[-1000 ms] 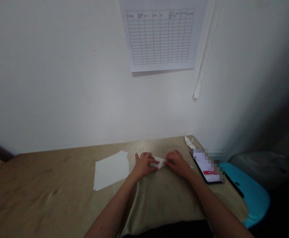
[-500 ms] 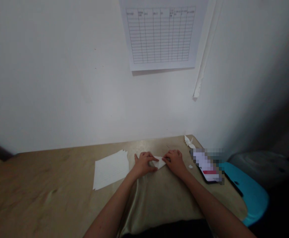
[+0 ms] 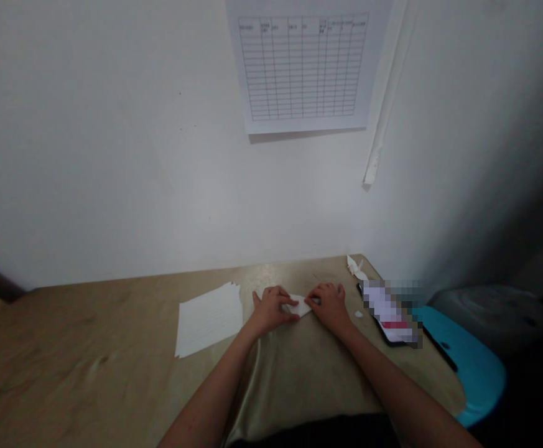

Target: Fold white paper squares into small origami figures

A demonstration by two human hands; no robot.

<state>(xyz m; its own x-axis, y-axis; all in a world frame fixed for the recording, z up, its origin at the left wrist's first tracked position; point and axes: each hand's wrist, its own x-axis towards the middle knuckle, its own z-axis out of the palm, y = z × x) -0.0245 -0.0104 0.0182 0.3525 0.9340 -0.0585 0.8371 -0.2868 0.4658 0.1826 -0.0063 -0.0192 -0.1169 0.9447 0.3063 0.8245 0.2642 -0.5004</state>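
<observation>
A small piece of folded white paper [image 3: 303, 307] lies on the table between my hands, partly covered by their fingers. My left hand [image 3: 273, 306] grips its left side, with the thumb at the near edge and the index finger reaching over the top. At the paper's right corner, my right hand [image 3: 328, 302] pinches it between thumb and fingertips. Left of my left hand rests a stack of white paper sheets [image 3: 209, 320] with slightly fanned corners.
On the right of the brown-covered table [image 3: 112, 348] are a phone [image 3: 390, 314] with a blurred screen, a paper scrap [image 3: 358, 314] and a folded white paper piece [image 3: 355, 267]. A turquoise stool or chair [image 3: 476, 367] stands beside it. A printed chart [image 3: 303, 68] hangs on the wall.
Both hands stay on the folded paper and shift only slightly. My left thumb has edged a little to the right along its near side. Nothing else has moved.
</observation>
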